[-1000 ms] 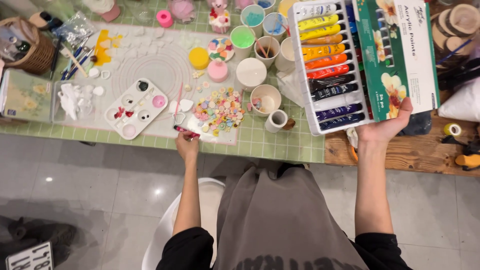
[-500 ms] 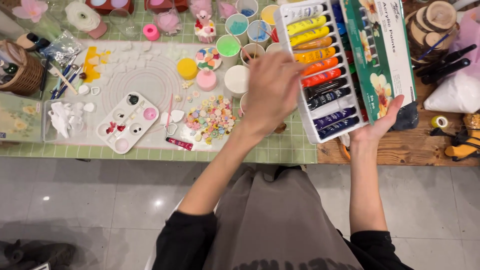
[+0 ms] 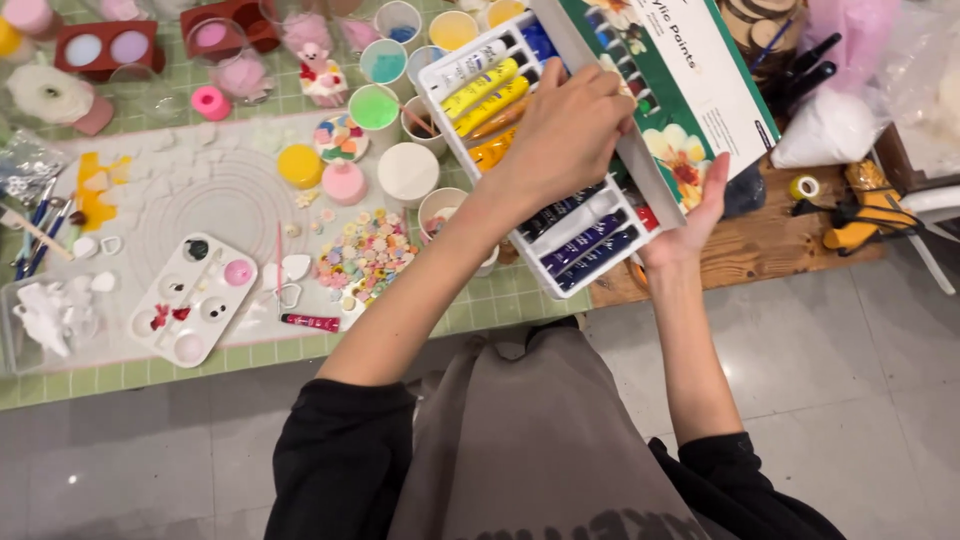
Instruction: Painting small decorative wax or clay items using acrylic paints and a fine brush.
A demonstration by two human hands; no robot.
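Looking down, head view only: L hand (image 3: pixel 565 130) lies palm-down across the mid rows of the paint tray (image 3: pixel 600 262), fingers curled over the tubes near the lid hinge. Fingertips are hidden on the far side, so cannot tell if a tube is pinched or only touched. R hand (image 3: pixel 690 225) is under the tray's right edge, palm up, fingers spread along the lid's underside and propping the set; thumb is out of sight beneath the box.

Paint set is held above the table's front edge, tilted, w/ green lid (image 3: pixel 690 80) swung open to the right. Lid top is cut off by the frame edge. Visible tubes: white + yellow (image 3: pixel 480 90) at the far end, orange partly under the L hand, dark blue/purple tubes (image 3: pixel 585 240) at the near end, a bit of red at the right edge. Middle rows are hidden by the hand, colours not readable.

Table: green grid mat (image 3: pixel 480 300) w/ pale silicone sheet. White palette (image 3: pixel 195 300) at front left, wells w/ pink, black, red. Small red tube (image 3: pixel 310 322) lies just beside it, apart from both hands. Heap of small pastel pieces (image 3: pixel 365 262) sits between palette and cups. Cups (image 3: pixel 408 170) of pink, green, yellow, white are behind; two are partly hidden by the L forearm. Brushes at left edge are cut off. Yellow tool (image 3: pixel 865 215) on bare wood at right, kind unclear.

Person's lap and black sleeves fill the bottom of the frame
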